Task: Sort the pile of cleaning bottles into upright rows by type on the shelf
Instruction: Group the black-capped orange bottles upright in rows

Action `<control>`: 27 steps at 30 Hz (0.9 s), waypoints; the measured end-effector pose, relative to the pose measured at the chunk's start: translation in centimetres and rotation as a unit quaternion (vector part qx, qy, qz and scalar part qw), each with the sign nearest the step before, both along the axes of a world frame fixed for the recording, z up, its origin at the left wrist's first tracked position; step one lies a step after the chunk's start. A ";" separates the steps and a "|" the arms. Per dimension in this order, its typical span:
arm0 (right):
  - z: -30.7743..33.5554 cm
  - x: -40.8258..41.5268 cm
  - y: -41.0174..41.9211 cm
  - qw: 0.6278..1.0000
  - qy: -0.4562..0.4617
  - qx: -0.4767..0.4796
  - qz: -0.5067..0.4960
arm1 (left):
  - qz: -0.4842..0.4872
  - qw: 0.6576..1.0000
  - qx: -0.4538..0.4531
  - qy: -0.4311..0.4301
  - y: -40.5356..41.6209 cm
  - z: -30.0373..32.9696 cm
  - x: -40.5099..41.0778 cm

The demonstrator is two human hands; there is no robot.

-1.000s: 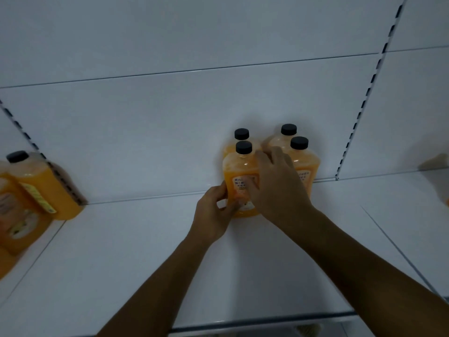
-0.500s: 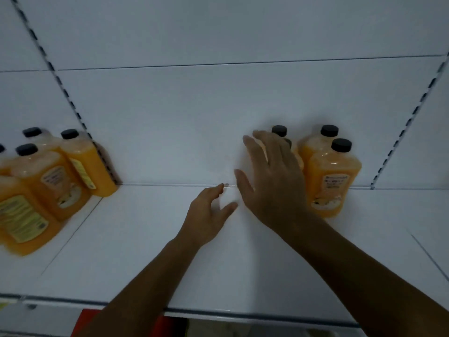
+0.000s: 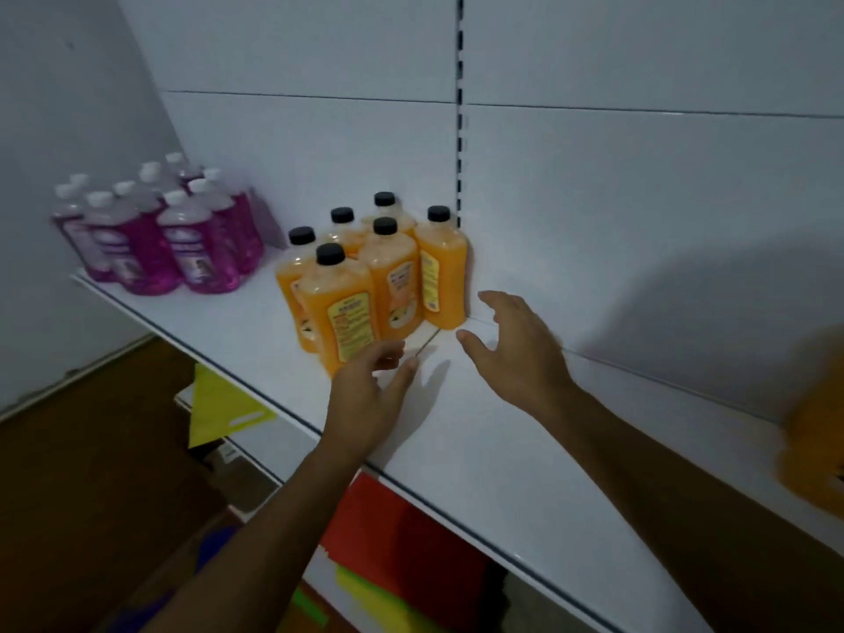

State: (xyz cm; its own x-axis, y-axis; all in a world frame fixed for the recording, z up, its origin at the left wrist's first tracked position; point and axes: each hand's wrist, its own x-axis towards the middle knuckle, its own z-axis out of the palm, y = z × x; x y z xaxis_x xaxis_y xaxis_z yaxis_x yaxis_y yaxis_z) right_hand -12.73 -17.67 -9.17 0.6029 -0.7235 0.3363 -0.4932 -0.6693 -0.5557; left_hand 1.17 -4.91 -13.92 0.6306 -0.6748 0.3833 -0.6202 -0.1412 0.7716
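Observation:
Several orange bottles (image 3: 392,276) with black caps stand upright in a cluster on the white shelf (image 3: 479,431), against the back panel. Further left stands a group of several pink bottles (image 3: 182,239) with white caps, also upright. My left hand (image 3: 370,390) hovers just in front of the nearest orange bottle (image 3: 342,308), fingers loose, holding nothing. My right hand (image 3: 516,344) is spread above the shelf to the right of the orange cluster, empty. A blurred orange bottle (image 3: 813,431) shows at the right edge.
A slotted upright rail (image 3: 460,130) runs down the back panel behind the orange bottles. Below the shelf lie yellow (image 3: 219,404) and red (image 3: 402,532) items. A grey wall closes the left side.
The view has swung left, away from the right-hand orange bottles. Both hands have left those bottles and moved toward the left orange cluster, empty. The pink bottles have come into view.

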 end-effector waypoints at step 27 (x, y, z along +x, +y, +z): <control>1.5 -1.3 1.1 0.940 -0.224 0.196 0.168 | -0.281 0.939 0.017 0.198 -1.7 1.8 -0.5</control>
